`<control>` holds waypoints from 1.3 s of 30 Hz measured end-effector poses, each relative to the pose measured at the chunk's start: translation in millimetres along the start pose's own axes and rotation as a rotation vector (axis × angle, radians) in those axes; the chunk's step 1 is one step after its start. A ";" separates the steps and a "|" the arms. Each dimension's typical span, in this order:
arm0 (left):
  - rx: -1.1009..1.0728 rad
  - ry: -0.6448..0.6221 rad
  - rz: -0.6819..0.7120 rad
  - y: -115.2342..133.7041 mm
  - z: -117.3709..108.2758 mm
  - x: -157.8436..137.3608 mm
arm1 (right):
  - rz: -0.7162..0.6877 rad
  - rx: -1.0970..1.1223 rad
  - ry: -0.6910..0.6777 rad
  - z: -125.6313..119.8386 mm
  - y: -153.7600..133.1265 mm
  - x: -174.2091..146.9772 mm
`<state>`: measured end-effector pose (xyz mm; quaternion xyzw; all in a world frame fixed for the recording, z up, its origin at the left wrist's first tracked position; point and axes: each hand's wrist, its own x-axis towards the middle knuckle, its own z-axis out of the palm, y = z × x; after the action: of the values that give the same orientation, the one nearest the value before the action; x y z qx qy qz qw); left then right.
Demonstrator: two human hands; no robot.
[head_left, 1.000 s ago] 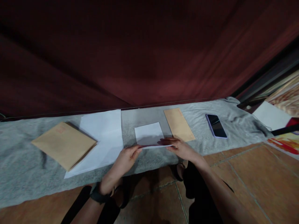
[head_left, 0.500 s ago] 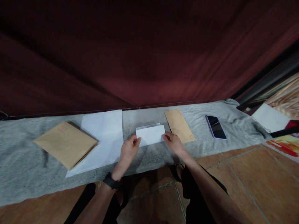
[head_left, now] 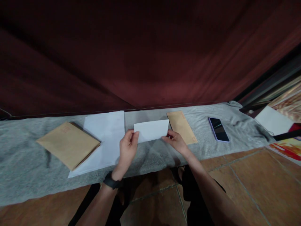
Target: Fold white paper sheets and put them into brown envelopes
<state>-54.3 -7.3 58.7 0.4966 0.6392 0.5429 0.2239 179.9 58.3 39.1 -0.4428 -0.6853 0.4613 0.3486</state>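
Note:
A folded sheet of white paper [head_left: 151, 130] is held above the grey cloth, stretched between both hands. My left hand [head_left: 128, 145] pinches its left end, thumb on the near face. At the other end, my right hand [head_left: 175, 141] grips the lower right corner, with some fingers hidden behind the sheet. Just right of the paper lies a brown envelope [head_left: 182, 127], flat on the cloth. To the left, a stack of white sheets [head_left: 110, 138] lies partly under a pile of brown envelopes [head_left: 69, 144].
A grey cloth [head_left: 150, 166] covers the long narrow surface. A phone in a purple case [head_left: 218, 129] lies to the right. Behind hangs a dark red curtain [head_left: 150, 88]. Tiled floor [head_left: 240, 175] shows in front, and pictures [head_left: 287, 152] stand at far right.
The folded paper has been raised and tipped up toward me, its two offset layers now looking like one even panel. Both hands rose slightly with it.

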 end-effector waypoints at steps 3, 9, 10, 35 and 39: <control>-0.151 0.082 -0.032 15.7 -5.1 2.4 | -0.029 0.102 0.064 -4.1 -13.2 -1.2; -0.357 0.032 -0.195 21.1 1.5 9.0 | 0.099 0.289 0.188 3.0 -15.1 4.1; -0.386 -0.019 -0.235 17.2 3.9 8.8 | 0.130 0.283 0.202 5.6 -10.5 5.7; 0.318 -0.097 -0.152 -37.1 17.2 -1.5 | -0.281 -0.837 -0.086 59.6 22.2 -32.7; 0.360 -0.120 -0.166 -39.3 13.0 -0.3 | -0.246 -0.835 -0.119 43.2 22.2 -30.9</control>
<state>-58.8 1.8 18.6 0.5057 0.7502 0.3688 0.2132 159.2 19.6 1.8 -0.4333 -0.8796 0.1245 0.1518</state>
